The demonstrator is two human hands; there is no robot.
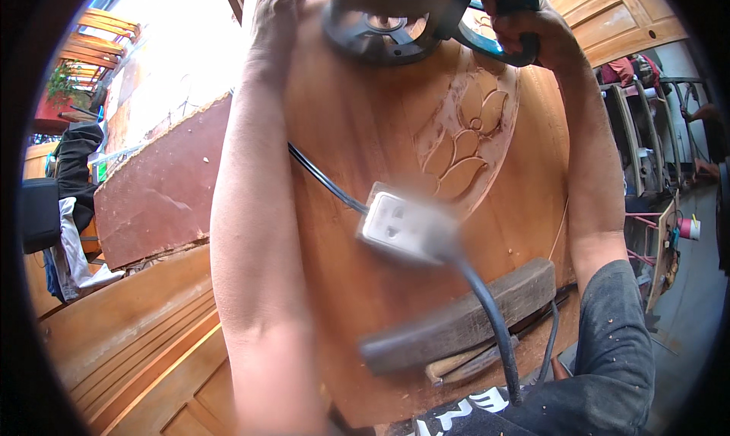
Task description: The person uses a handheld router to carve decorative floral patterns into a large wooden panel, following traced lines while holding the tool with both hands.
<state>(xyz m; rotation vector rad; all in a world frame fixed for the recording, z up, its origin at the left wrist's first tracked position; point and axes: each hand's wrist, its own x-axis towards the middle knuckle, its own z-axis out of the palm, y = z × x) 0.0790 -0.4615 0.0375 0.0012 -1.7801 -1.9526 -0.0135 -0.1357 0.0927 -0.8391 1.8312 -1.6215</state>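
At the upper edge, a teal power tool with a round black base, which looks like a router (pixel 388 44), stands over a carved wooden panel (pixel 365 124). My right hand (pixel 551 37) is closed round its loop-shaped handle. My left hand (pixel 285 3) grips the tool's left side, its fingers partly cut off by the picture's edge. A flower-and-leaf carving (pixel 468 132) shows below the base. Between my forearms is a blurred white outlet block (pixel 403 223), with a thin dark cord at one end and a thick black cable (pixel 487 307) at the other.
A grey-brown wood block (pixel 464 314) lies on the panel's near part, beside a wooden-handled tool (pixel 464 367). Paneled door pieces (pixel 144 337) and a reddish-brown board (pixel 163 189) are at the left. Racks with cloths (pixel 646 124) stand at the right, where another person's hand (pixel 707 113) shows.
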